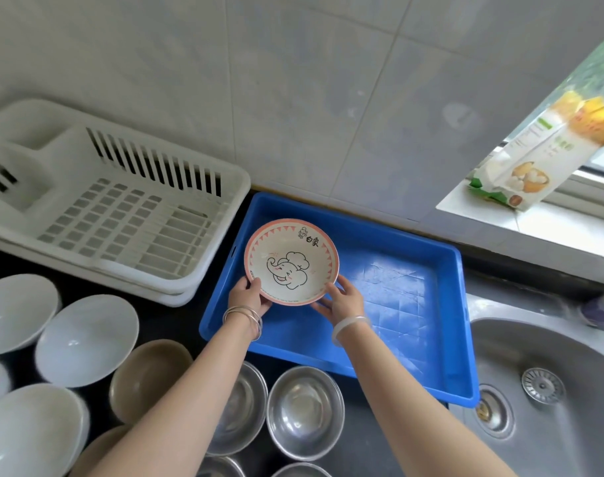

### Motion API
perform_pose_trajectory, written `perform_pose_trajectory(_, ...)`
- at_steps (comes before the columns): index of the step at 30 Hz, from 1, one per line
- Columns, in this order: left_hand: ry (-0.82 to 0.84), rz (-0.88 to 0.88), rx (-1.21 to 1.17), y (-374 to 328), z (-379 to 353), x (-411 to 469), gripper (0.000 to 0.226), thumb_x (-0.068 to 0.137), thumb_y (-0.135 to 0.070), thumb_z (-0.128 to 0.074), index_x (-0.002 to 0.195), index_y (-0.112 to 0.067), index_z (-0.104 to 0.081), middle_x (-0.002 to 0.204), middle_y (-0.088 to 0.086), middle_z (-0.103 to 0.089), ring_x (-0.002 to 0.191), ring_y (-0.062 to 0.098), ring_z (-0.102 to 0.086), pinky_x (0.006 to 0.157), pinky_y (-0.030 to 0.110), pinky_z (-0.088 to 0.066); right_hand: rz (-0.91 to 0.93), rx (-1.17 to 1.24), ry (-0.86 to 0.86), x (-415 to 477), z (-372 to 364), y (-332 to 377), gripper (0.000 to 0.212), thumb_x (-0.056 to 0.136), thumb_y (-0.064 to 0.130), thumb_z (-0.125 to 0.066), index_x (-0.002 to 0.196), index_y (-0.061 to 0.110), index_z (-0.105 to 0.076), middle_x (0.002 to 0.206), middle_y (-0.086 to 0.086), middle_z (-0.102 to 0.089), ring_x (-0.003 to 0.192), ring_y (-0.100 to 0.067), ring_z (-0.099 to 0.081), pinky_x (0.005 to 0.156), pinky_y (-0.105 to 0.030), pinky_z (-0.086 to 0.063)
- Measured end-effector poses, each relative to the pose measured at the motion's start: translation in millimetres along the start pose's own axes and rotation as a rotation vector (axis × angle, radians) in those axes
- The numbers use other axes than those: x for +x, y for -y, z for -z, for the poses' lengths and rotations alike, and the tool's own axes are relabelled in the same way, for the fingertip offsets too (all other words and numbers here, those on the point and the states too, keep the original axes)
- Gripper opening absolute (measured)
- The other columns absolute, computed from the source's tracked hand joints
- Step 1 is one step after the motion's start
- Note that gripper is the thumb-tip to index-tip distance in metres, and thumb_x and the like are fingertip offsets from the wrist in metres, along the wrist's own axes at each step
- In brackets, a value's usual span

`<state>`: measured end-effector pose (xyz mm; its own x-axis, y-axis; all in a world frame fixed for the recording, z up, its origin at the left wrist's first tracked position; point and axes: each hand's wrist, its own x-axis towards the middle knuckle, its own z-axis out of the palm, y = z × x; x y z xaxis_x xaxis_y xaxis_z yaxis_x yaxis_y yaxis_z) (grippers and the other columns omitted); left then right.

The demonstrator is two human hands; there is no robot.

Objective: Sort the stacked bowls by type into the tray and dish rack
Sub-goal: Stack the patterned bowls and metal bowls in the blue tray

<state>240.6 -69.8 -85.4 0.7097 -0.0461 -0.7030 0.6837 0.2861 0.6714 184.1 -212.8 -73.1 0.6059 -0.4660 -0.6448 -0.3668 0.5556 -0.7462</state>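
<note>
My left hand [247, 296] and right hand [343, 299] grip a glossy round pink-rimmed bowl [291, 261] printed "白象". It's over the rectangular blue plastic tray [414, 297].

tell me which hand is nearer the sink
Right. The right hand holds the elephant bowl on the side toward the sink; the left hand holds its opposite rim, beside the dish rack.

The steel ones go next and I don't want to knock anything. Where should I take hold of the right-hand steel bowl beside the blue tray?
Probably take the steel bowl by its rim on the right side, coming down from above. It sits upright with its mouth up, a second steel bowl crowds its left, and bare counter lies to its right.
</note>
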Motion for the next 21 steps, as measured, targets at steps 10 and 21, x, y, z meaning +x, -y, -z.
perform_pose_trajectory(10, 0.004, -0.126, -0.057, 5, -8, 10, 0.035, 0.092, -0.005, -0.049, 0.127, -0.008, -0.053, 0.118, 0.010, -0.057, 0.103, 0.022, -0.055, 0.089, 0.031, -0.047, -0.005, 0.060, -0.039, 14, -19, 4, 0.040, 0.094, 0.002, -0.046, 0.132, 0.012, -0.044, 0.102, -0.007, -0.058, 0.086, -0.032, -0.064, 0.053, -0.028, -0.057)
perform_pose_trajectory(21, -0.107, -0.312, 0.257, 9, -13, -15, 0.035, 0.084, 0.002, -0.052, 0.115, -0.012, -0.063, 0.107, 0.001, -0.066, 0.100, 0.017, -0.062, 0.092, 0.031, -0.048, -0.007, -0.188, 0.132, 1, -3, 4, 0.034, 0.096, 0.031, -0.046, 0.130, 0.027, -0.048, 0.126, 0.000, -0.055, 0.107, -0.021, -0.057, 0.092, -0.037, -0.050)
